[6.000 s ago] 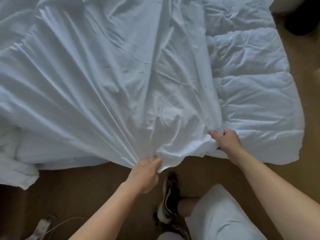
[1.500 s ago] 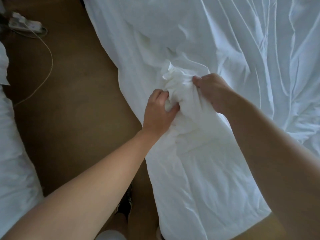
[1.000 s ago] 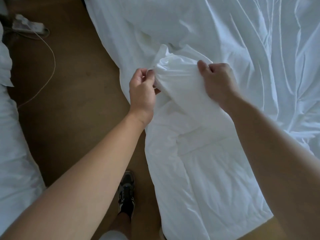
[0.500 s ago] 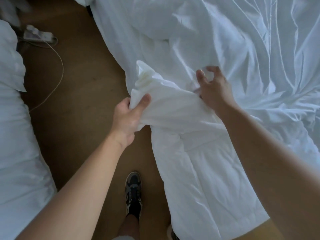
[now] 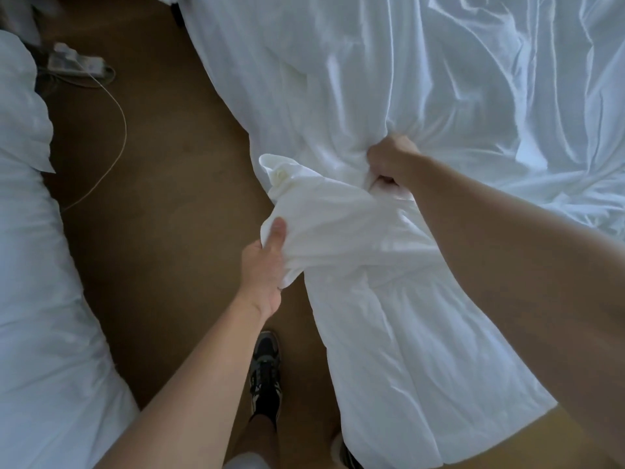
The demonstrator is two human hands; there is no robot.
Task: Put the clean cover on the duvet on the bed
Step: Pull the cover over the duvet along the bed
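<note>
Hands: two, both bare. The left hand and right hand are near each other on the same white bedding.
Left fingers: the thumb lies on top of a bunched white corner. The other fingers are tucked under the cloth, gripping it.
Right fingers: curled tight into a fist around a gather of the smooth, shiny white fabric cover.
Cover: one, rumpled, spread across the upper right. Folds radiate from the right fist.
Duvet: one soft white quilted duvet. It runs from between the hands down to the lower right, over the brown floor.
Other bedding: one white heap along the left side, cut off by the frame.
Feet: one dark sneaker shows in full on the floor. A sliver of a second shows at the bottom edge, under the duvet.
Floor items: one white power strip, blurred, with one thin white cable looping from it.
Hard to tell: where cover ends and duvet begins inside the raised corner.
Edges: the bedding's left edge slants from top centre down to the left hand. The duvet's end lies at lower right.
Open room: a floor strip between the left heap and that edge.
</note>
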